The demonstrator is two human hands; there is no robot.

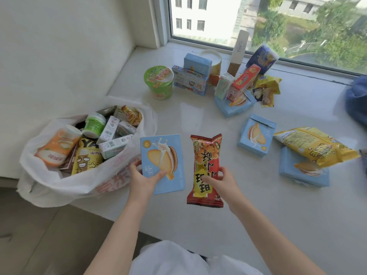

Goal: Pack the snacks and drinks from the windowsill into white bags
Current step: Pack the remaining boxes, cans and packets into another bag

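My left hand [142,178] grips the lower left corner of a light blue biscuit box [163,155], thumb across its front. My right hand [220,180] pinches a red and yellow snack packet [204,155] near its middle. Both are held just above the white windowsill [198,120]. To the left, at the sill's corner, sits an open white bag [59,179] filled with several cartons, cups and snack packs.
Further back on the sill stand a green noodle cup [158,82], blue boxes [190,80], a red box [243,82] and small packets by the window. To the right lie more blue biscuit boxes [257,137] and a yellow chip bag [315,145]. A dark blue object [357,100] is at the right edge.
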